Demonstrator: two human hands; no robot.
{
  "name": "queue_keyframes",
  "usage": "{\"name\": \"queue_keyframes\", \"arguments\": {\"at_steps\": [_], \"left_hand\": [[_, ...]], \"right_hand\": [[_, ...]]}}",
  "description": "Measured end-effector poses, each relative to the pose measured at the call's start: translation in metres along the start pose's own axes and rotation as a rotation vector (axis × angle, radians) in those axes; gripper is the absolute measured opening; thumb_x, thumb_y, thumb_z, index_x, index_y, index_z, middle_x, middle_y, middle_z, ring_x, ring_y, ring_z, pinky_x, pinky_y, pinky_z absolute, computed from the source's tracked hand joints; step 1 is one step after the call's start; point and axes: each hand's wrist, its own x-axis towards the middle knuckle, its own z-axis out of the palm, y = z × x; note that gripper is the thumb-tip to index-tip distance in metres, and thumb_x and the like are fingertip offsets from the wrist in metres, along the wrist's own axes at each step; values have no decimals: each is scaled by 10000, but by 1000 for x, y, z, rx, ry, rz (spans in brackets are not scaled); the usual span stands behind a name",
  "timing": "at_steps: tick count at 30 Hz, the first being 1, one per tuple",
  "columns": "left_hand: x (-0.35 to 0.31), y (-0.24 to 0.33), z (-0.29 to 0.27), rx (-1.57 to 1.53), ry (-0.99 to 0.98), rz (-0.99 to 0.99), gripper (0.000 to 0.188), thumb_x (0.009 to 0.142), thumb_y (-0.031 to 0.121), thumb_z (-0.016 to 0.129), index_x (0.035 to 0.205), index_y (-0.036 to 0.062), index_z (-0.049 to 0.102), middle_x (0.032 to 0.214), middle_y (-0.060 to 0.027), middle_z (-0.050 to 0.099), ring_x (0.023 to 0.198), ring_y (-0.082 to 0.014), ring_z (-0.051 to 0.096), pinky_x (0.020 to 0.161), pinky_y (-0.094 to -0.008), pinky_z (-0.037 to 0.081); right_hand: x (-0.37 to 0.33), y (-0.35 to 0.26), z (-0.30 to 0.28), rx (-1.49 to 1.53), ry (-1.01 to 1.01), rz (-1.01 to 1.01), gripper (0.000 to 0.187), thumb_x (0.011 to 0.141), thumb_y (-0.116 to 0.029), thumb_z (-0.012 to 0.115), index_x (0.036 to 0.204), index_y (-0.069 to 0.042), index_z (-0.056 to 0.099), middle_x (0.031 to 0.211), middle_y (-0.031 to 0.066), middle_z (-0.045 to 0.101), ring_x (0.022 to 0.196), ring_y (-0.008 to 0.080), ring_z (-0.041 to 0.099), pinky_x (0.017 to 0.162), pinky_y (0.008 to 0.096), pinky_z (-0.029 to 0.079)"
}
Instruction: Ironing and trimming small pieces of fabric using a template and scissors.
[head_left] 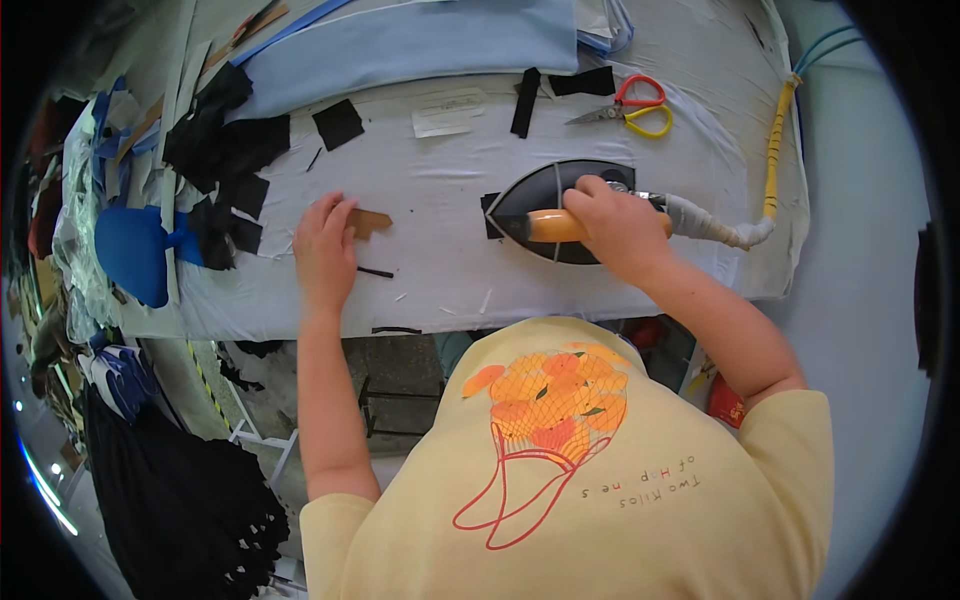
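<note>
My right hand [622, 225] is wrapped around the orange wooden handle of an iron [570, 180]. The iron has a dark, pointed body and rests on the white-covered table, its tip facing left over a small black fabric piece [493, 215]. Farther left, my left hand [325, 240] is low over the tabletop, its fingers drawn together at the end of a small brown cardboard piece [372, 222]. The fingers partly cover that end. A thin black strip [375, 273] lies just below the cardboard.
Red-and-yellow scissors [640, 107] lie beyond the iron. Black fabric scraps [225, 130] and a blue pad [132, 255] are at left. Light blue fabric [410, 45] spans the far side. The iron's wrapped hose [705, 222] runs right, up to a yellow-bound cable [777, 140].
</note>
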Motion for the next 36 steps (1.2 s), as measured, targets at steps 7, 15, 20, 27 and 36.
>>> {"name": "queue_keyframes", "arguments": {"at_steps": [7,15,20,27,36], "left_hand": [[28,2,-13,78,-201,-60,437,660,-37,756,1057,93,629,1122,-95,605,1092,-336,556,892,-422,477],[37,-6,-12,81,-330,-116,440,634,-38,787,1011,82,596,1056,-108,587,1053,-348,547,905,-424,459],[40,-6,-17,1,-340,-38,449,610,-16,812,996,79,602,1028,-106,585,1050,-360,538,890,-432,465],[38,5,-24,222,-422,-107,406,650,-10,787,1004,74,605,965,-125,603,1001,-357,570,855,-420,474],[-1,86,23,-1019,-301,-458,258,888,-2,686,1125,45,596,1014,-31,646,932,-105,618,823,-257,519]], "right_hand": [[-31,51,-13,20,35,217,342,781,-72,715,1083,-131,566,1223,53,586,957,360,650,774,461,541],[-11,-11,-17,46,51,-14,310,770,-51,709,1028,-114,548,1081,142,571,877,342,692,705,451,561],[19,-54,-4,97,-46,-16,263,802,-2,630,1008,-94,495,1018,143,541,821,342,690,655,433,563],[-42,49,0,59,174,306,181,862,-96,603,1034,-111,547,1099,124,593,906,399,674,742,503,549],[-66,69,20,-49,788,40,456,836,-296,760,1215,-96,604,1204,82,614,1032,281,607,900,403,492]]}}
